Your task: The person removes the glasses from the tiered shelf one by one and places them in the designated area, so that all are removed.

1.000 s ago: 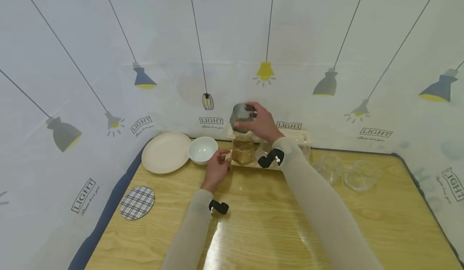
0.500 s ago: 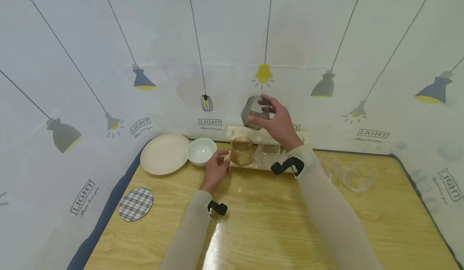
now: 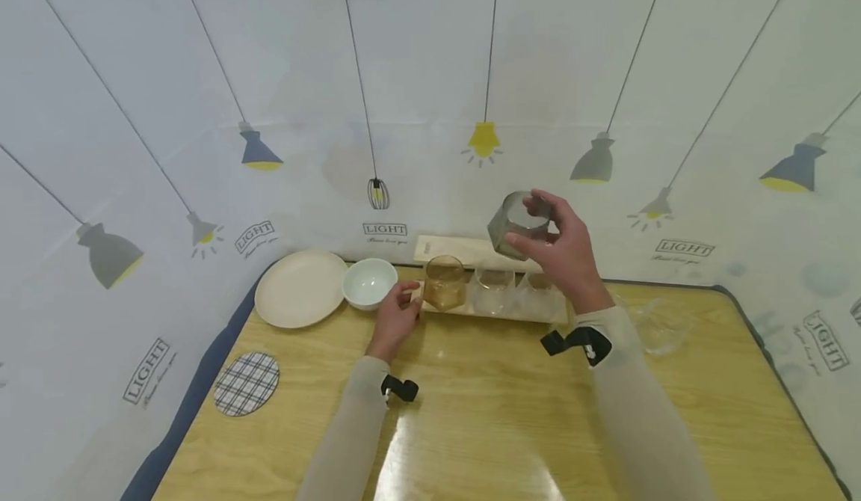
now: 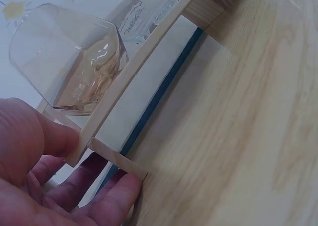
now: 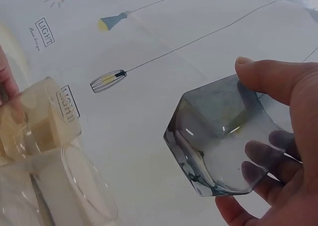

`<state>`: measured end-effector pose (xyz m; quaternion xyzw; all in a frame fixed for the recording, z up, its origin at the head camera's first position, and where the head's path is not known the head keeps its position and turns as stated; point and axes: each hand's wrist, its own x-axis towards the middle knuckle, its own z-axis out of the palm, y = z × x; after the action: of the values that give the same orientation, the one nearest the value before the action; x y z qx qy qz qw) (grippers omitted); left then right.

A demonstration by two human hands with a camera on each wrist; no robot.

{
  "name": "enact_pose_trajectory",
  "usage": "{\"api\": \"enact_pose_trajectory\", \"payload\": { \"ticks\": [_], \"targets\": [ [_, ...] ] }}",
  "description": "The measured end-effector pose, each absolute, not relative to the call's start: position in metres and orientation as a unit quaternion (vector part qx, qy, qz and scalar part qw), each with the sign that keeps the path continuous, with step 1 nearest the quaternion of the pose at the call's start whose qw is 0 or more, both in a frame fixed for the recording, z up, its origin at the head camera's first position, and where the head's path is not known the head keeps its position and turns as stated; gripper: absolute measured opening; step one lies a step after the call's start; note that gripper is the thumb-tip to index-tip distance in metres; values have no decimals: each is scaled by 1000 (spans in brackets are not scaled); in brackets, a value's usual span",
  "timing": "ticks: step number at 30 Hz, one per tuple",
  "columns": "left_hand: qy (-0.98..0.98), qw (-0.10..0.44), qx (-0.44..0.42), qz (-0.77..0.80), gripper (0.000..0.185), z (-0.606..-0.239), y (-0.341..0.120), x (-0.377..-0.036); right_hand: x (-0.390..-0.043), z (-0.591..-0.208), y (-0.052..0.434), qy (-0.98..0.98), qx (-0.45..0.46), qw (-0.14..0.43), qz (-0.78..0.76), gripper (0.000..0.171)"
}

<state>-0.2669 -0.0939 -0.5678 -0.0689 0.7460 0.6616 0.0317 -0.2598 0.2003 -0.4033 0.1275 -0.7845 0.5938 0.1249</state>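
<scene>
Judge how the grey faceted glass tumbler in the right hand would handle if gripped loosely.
The grey faceted glass tumbler is smooth and glossy, so probably slippery. The right hand grips it well above the wooden table, so a drop would likely break it. Its flat facets should limit rolling.

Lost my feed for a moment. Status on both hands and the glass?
Right hand grips grey glass, held in the air above the wooden rack. Left hand holds the rack's end by the amber glass. Nothing blocking.
</scene>
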Motion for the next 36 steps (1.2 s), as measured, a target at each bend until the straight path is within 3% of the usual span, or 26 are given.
{"api": "enact_pose_trajectory", "payload": {
  "ticks": [10,22,36],
  "targets": [
    [743,36,-68,665,29,-569,-97,-267,-230,-410,254,-813,115,181,541,74],
    [725,51,-74,683,30,-573,-98,-270,-201,-433,328,-833,28,206,513,76],
    [730,45,-70,678,29,-567,-97,-266,-191,-471,396,-821,-61,219,523,78]
  ]
}}
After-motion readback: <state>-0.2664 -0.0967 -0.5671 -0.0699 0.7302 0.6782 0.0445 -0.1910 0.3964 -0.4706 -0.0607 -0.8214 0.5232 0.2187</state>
